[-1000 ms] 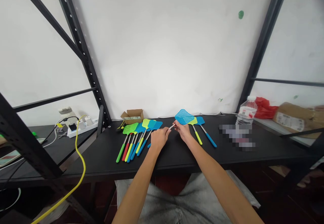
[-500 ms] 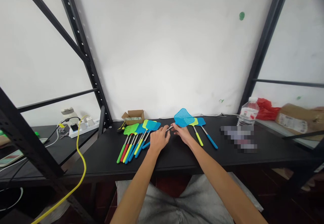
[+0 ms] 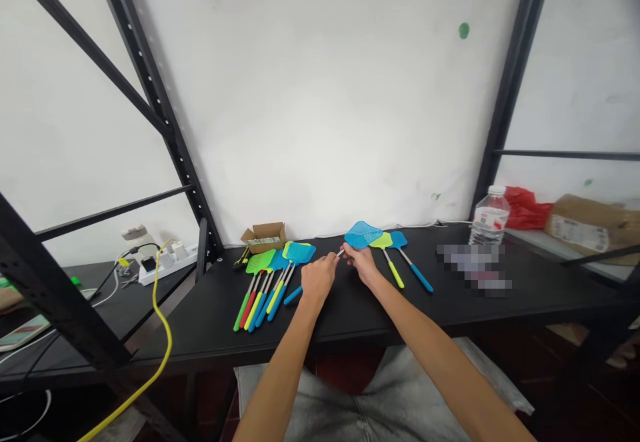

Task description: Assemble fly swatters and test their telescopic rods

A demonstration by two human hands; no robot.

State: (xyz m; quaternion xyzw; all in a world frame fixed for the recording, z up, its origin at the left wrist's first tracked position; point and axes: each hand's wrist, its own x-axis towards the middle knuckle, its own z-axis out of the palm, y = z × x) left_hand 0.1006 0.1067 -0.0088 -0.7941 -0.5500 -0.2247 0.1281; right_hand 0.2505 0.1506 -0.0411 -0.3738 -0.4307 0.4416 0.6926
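A fly swatter with a blue mesh head lies slantwise across both hands. My left hand is closed around its metal shaft, and a blue handle end sticks out at the lower left of that hand. My right hand pinches the shaft close to the head; its fingertips are partly hidden. Left of my hands, several swatters lie in an overlapping row, among them one with a green head and one with a blue head. To the right rest a yellow-green swatter and a blue swatter.
An open cardboard box stands by the wall at the back of the black table. A plastic bottle and a blurred-out item are on the right. A yellow cable and a power strip are at left, beside the metal frame.
The fingers of my left hand have closed around the swatter's shaft. My right hand keeps its hold near the head. The whole view has shifted slightly.
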